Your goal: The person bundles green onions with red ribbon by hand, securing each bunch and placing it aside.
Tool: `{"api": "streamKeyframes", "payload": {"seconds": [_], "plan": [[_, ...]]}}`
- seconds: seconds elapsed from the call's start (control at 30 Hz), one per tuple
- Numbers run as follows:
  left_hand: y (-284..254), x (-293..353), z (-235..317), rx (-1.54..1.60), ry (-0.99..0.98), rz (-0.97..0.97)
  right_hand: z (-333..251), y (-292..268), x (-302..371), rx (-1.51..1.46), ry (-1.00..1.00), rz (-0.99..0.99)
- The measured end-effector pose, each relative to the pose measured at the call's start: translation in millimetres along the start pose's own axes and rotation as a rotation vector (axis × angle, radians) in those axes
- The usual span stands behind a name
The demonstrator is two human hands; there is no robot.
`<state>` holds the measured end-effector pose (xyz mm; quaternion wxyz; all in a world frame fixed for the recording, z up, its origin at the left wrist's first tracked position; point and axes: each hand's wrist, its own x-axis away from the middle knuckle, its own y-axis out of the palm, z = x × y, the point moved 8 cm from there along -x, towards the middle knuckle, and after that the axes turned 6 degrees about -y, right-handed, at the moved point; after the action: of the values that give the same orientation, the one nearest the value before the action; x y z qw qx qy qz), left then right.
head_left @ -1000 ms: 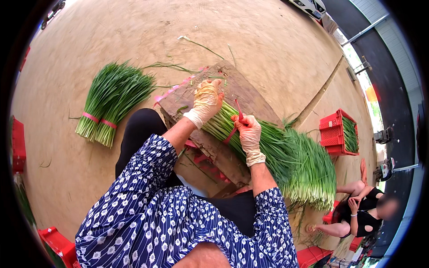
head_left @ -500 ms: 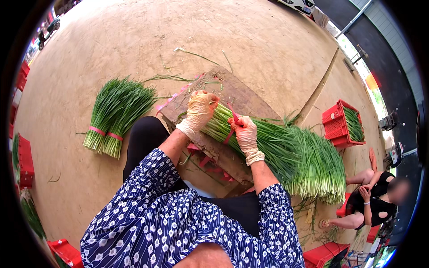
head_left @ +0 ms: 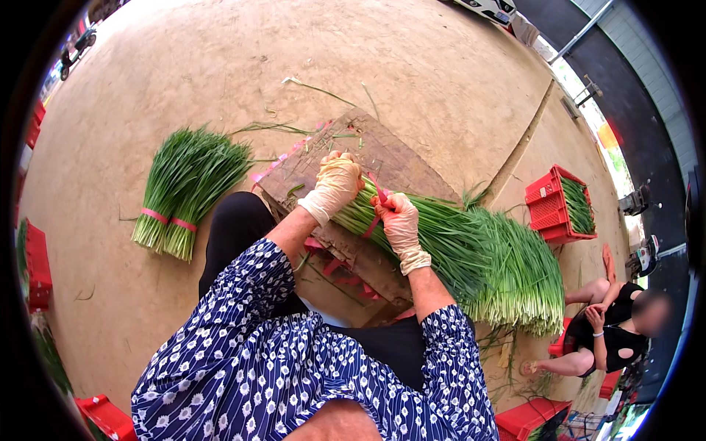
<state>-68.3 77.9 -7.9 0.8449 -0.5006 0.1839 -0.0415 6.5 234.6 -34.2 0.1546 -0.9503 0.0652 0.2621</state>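
A bundle of long green Chinese chives [head_left: 434, 228] lies across a worn wooden board [head_left: 401, 151] in front of me, pale stem ends toward the left. A pink tie strap [head_left: 372, 227] runs round the stems. My left hand [head_left: 334, 187], in a cream glove, is closed at the stem ends. Also gloved, my right hand [head_left: 399, 224] pinches the strap on top of the bundle. Beyond it, a larger heap of loose chives [head_left: 518, 272] spreads to the right of the board.
Two chive bundles with pink bands [head_left: 187, 195] lie on the floor at left. A red crate [head_left: 548, 209] with chives stands at right, near a seated person [head_left: 614, 320]. Other red crates [head_left: 37, 268] line the left edge. Pink strips [head_left: 346, 275] hang below the board.
My left hand has turned slightly and shifted a little right along the stem ends. My right hand stays at the strap. The whole view has shifted slightly.
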Motion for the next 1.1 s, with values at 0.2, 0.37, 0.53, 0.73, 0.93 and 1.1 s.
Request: {"api": "streamKeyframes", "payload": {"seconds": [0.2, 0.37, 0.53, 0.73, 0.93, 1.1], "plan": [[6.8, -1.5, 8.9, -0.016, 0.089, 0.07, -7.5, -3.8, 0.4, 0.039, -0.035, 0.011], [2.7, 5.2, 23.9, -0.1, 0.31, 0.3, -19.2, -0.6, -3.7, 0.15, -0.024, -0.031], [6.7, -0.7, 21.6, -0.089, 0.156, 0.175, -5.4, -6.7, -1.4, 0.086, -0.052, -0.005], [50.6, -22.3, -62.2, 0.284, -0.12, 0.046, -13.3, 6.6, -6.2, 0.005, -0.011, -0.04], [3.3, -47.7, -92.7, 1.366, -0.71, -0.107, -3.4, -3.2, -2.1, 0.055, -0.02, -0.005], [-102.6, -110.9, -152.5, 1.77, -0.617, 0.152, -12.9, -3.0, -4.3, 0.078, -0.063, -0.031]]}}
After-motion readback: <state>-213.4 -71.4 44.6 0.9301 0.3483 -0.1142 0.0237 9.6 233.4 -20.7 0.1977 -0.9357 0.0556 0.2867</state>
